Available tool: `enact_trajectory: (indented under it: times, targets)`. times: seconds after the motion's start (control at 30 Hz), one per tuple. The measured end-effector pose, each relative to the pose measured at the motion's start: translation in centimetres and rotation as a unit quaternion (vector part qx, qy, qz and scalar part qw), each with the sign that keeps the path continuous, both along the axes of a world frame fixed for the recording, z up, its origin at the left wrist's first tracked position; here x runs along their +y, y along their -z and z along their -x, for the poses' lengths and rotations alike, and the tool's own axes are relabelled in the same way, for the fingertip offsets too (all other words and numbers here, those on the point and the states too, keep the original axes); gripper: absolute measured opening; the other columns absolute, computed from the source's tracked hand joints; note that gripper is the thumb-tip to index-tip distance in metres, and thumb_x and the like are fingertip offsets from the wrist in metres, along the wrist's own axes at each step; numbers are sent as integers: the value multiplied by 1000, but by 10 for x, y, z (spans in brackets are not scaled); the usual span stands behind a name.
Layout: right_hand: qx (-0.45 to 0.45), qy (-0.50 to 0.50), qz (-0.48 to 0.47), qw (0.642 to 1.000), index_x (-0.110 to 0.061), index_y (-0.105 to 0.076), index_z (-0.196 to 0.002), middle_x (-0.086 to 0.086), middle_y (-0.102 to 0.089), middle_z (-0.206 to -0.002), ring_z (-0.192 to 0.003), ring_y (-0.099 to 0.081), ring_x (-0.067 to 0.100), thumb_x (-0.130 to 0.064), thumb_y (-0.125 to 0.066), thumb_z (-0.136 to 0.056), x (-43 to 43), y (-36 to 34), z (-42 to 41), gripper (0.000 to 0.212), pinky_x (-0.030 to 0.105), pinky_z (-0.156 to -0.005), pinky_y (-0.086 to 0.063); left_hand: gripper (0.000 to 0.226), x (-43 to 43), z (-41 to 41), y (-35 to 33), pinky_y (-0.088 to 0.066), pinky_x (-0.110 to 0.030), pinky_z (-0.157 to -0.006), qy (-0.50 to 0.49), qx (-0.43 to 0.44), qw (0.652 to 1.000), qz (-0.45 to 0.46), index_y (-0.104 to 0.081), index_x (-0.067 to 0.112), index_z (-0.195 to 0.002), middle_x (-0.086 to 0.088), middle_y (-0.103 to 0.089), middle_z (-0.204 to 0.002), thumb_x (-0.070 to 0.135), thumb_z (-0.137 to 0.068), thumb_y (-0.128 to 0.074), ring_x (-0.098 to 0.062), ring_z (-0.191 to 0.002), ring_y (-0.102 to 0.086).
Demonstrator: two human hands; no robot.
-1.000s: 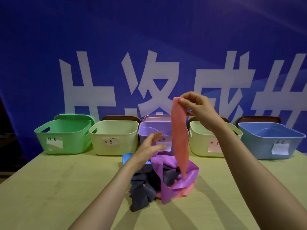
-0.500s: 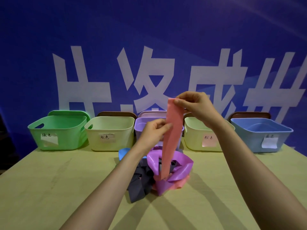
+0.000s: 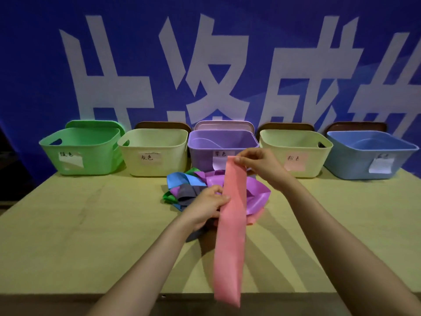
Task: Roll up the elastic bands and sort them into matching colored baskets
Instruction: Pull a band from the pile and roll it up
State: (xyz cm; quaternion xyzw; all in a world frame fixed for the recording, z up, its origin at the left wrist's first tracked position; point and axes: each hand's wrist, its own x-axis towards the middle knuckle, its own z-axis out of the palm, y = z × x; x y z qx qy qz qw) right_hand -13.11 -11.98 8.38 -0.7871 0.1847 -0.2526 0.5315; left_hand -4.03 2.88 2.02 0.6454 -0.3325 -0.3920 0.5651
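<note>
Pink band [image 3: 231,236]: held up above the table [image 3: 79,224], lower end hung past the near edge.
Right hand [image 3: 262,166]: the top end is pinched between thumb and fingers.
Left hand [image 3: 208,206]: the band's edge is gripped midway, fingers curled.
Pile of bands [image 3: 182,185]: heaped behind, before the purple basket [image 3: 205,153].
Pink-labelled basket [image 3: 296,151]: set just right of it.

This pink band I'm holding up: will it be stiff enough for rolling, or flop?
Probably floppy: the pink band hangs straight down, limp, below the left hand. Likely light: the right hand holds its top end with just a fingertip pinch.
</note>
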Motion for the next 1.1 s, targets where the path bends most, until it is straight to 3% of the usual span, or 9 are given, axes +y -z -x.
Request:
enact_trajectory:
  times: [0.1,0.17,0.23,0.3,0.37,0.43,0.63,1.0,1.1]
  targets:
    - [7,-7,15,1000,-12,-67,-83,2,-62,-71,-59,-59,0,-8,-65,-88,-2,15,-3,6,18,-58,-52,13,-8,-4,15,-52,-42,-83,-11,-149,987,-58,-60,12,-99,-11,-66,-95,16,-86,-63,-21,-82,-63]
    - [10,-17,30,999,-11,-68,-86,0,-65,-73,-61,-59,0,-8,-66,-88,0,21,-2,4,18,-60,-52,30,-8,-5,18,-49,-36,-85,-28,-294,948,-118,-57,11,-112,-6,-65,-103,24,-86,-66,-21,-92,-62]
    - [4,-21,39,999,-8,-71,-89,0,-67,-74,-64,-60,1,-8,-67,-87,4,25,2,4,17,-61,-51,42,-8,-4,15,-45,-31,-84,-86,-373,918,-105,-51,13,-119,-2,-60,-108,31,-86,-68,-20,-98,-58]
    - [-13,-28,26,999,-4,-72,-93,4,-68,-77,-67,-61,2,-6,-67,-87,7,26,8,8,15,-62,-49,38,-8,-3,5,-44,-24,-83,-126,-339,932,-1,-53,18,-114,4,-59,-105,31,-84,-71,-14,-98,-58]
    - [-24,-44,18,999,-2,-72,-97,7,-70,-81,-72,-63,5,-7,-66,-87,11,23,14,12,17,-65,-50,19,-7,-2,-10,-46,-18,-82,-123,-245,956,101,-59,23,-100,6,-66,-99,22,-85,-71,-7,-93,-62]
    - [-29,-58,13,998,-5,-73,-97,6,-71,-82,-74,-64,7,-8,-66,-87,15,20,19,12,19,-68,-52,10,-4,0,-20,-51,-18,-80,-115,-173,966,152,-65,16,-95,0,-71,-93,13,-87,-68,-7,-88,-66]
    - [-82,-9,3,997,-10,-74,-91,12,-73,-83,-75,-67,12,-9,-68,-85,25,11,32,8,27,-70,-57,11,2,8,-34,-57,-38,-83,-131,-119,967,184,-71,6,-91,-9,-74,-85,12,-81,-73,-25,-86,-70]
    - [-130,-34,5,991,-8,-73,-95,0,-75,-83,-79,-70,8,-3,-67,-83,41,-20,28,14,18,-70,-53,5,13,7,-66,-56,-28,-62,-127,-75,962,228,-70,12,-85,0,-71,-78,7,-84,-68,-13,-76,-68]
    - [-148,-38,-14,988,-10,-73,-90,0,-74,-81,-78,-69,8,0,-67,-81,45,-21,30,15,18,-68,-53,7,17,8,-67,-56,-27,-64,-136,-75,958,241,-69,12,-84,3,-71,-78,6,-83,-69,-11,-77,-67]
